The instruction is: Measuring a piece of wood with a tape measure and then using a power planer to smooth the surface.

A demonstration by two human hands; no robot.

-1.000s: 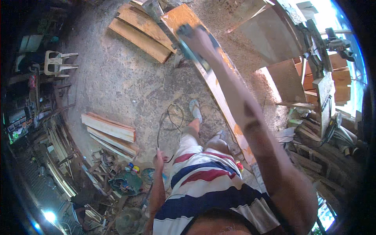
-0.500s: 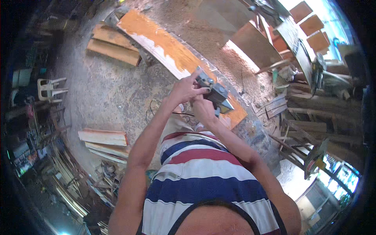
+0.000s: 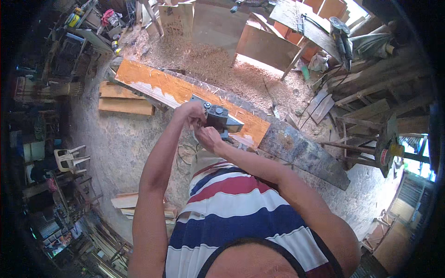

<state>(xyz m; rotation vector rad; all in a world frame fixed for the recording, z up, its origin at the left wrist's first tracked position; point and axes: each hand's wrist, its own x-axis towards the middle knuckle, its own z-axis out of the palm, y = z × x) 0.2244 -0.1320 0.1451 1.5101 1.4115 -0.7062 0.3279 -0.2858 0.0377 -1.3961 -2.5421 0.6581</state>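
Note:
An electric hand planer (image 3: 218, 116), grey and black, rests on a long orange-stained board (image 3: 157, 78). The planer sits nearer the board's right end. My left hand (image 3: 191, 112) is closed on the planer's left end, its fingers partly hidden. Just below it, my right hand (image 3: 209, 138) is closed on the planer's near side, where the handle itself is covered. Pale bare wood (image 3: 160, 92) shows along the board's near edge. The board lies slantwise over a dark, worn bench beam (image 3: 308, 155).
Wood shavings (image 3: 204, 60) cover the floor beyond the board. Planks (image 3: 125, 105) lie at left, with a cable (image 3: 183, 155) near my legs. An angle grinder (image 3: 340, 39) rests on a panel at far right. A white plastic chair (image 3: 69, 160) stands left.
My view has turned, so the board lies flatter across the picture. Both hands and the planer have moved a little leftward along the board, with the grip kept.

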